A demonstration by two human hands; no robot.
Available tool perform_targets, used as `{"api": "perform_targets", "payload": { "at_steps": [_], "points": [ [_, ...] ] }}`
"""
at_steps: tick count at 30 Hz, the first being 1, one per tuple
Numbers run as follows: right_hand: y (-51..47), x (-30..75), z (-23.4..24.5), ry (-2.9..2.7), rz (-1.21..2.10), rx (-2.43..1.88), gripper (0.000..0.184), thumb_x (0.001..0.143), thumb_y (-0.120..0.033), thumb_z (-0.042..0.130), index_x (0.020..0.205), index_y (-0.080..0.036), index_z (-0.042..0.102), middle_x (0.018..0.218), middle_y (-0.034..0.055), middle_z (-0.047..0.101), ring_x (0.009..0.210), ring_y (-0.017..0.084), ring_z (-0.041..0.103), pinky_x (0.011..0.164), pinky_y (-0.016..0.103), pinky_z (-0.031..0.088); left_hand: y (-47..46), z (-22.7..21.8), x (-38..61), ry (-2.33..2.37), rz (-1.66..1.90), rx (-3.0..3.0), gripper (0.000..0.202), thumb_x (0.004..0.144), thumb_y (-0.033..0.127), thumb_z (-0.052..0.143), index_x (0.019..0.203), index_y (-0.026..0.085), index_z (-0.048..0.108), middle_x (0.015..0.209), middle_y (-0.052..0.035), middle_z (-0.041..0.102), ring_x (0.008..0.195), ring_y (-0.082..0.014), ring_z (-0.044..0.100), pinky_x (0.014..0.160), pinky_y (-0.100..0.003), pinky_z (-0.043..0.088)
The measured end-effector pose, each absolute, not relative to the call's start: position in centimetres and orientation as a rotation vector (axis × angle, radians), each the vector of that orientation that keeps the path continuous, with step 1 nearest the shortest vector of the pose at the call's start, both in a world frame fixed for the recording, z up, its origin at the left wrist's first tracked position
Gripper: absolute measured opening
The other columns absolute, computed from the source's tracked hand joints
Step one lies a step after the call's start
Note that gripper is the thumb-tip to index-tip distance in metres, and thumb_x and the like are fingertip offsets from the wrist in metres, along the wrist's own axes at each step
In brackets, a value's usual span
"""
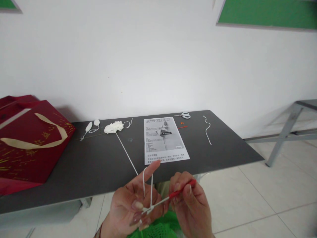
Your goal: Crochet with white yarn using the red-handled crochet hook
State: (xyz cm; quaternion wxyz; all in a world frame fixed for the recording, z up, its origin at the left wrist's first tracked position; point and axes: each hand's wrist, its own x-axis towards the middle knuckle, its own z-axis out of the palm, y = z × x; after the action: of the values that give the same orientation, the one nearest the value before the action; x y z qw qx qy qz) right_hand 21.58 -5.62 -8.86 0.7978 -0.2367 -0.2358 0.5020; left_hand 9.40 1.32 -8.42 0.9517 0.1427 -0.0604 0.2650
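Note:
My left hand (132, 201) is raised near the table's front edge with white yarn (126, 152) looped over its outstretched index finger; thumb and other fingers pinch the yarn where the loop closes. My right hand (189, 201) is closed round a red-handled crochet hook (179, 190), whose metal tip reaches into the yarn at my left fingers. The strand runs back across the dark table (99, 165) to a small heap of white yarn (114, 127).
A printed instruction sheet (164, 140) lies mid-table. Behind it are white scissors (184, 115), a small orange item (182, 126) and a loose yarn piece (207, 129). Small white crocheted pieces (92, 125) lie left. A red gift bag (29, 142) stands far left. Green mesh (158, 228) lies below my hands.

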Motion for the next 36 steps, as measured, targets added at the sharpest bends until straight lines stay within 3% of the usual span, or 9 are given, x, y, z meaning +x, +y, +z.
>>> {"api": "perform_targets", "payload": {
  "at_steps": [13,22,27,30,36],
  "points": [
    [-6.4,23.0,-7.5,-0.695,0.967,-0.648,0.018,0.090,-0.039,0.066,0.083,-0.024,0.073,0.069,0.0009,0.061,0.064,0.017,0.059,0.052,0.026,0.046,1.0,-7.9,9.5,-0.156,0.543,0.218,0.066,0.067,0.011,0.060,0.133,0.013,0.062,0.035,0.0093,0.033,0.030,-0.0072,0.028,0.037,-0.014,0.038],
    [-7.3,23.3,-7.6,-0.815,0.899,-0.663,0.016,0.092,-0.037,0.064,0.089,-0.025,0.073,0.074,0.0009,0.063,0.069,0.017,0.064,0.064,0.032,0.054,1.0,-7.5,9.7,-0.165,0.560,0.271,0.061,0.072,0.011,0.059,0.133,0.014,0.062,0.039,0.0115,0.026,0.027,-0.0052,0.023,0.035,-0.013,0.033],
    [-7.7,23.6,-6.9,-0.926,0.811,-0.725,0.016,0.092,-0.037,0.065,0.090,-0.025,0.075,0.071,0.0018,0.065,0.068,0.019,0.065,0.064,0.034,0.056,0.8,-7.5,9.5,-0.107,0.567,0.349,0.059,0.073,0.014,0.063,0.131,0.018,0.064,0.039,0.0109,0.025,0.032,-0.0073,0.023,0.037,-0.014,0.032],
    [-7.9,23.8,-6.1,-0.988,0.735,-0.789,0.017,0.091,-0.039,0.065,0.091,-0.027,0.077,0.068,0.0025,0.067,0.066,0.020,0.064,0.064,0.036,0.058,0.8,-7.6,9.2,-0.095,0.589,0.352,0.057,0.075,0.013,0.061,0.132,0.015,0.063,0.041,0.0105,0.025,0.034,-0.0076,0.025,0.038,-0.014,0.033],
    [-8.9,23.7,-5.7,-1.131,0.567,-0.873,0.017,0.091,-0.039,0.064,0.096,-0.029,0.078,0.064,0.0044,0.071,0.060,0.022,0.064,0.062,0.043,0.061,0.8,-7.5,8.8,-0.053,0.624,0.426,0.065,0.071,0.009,0.063,0.135,0.016,0.060,0.047,0.0084,0.028,0.042,-0.0096,0.031,0.044,-0.016,0.037]
  ]
}}
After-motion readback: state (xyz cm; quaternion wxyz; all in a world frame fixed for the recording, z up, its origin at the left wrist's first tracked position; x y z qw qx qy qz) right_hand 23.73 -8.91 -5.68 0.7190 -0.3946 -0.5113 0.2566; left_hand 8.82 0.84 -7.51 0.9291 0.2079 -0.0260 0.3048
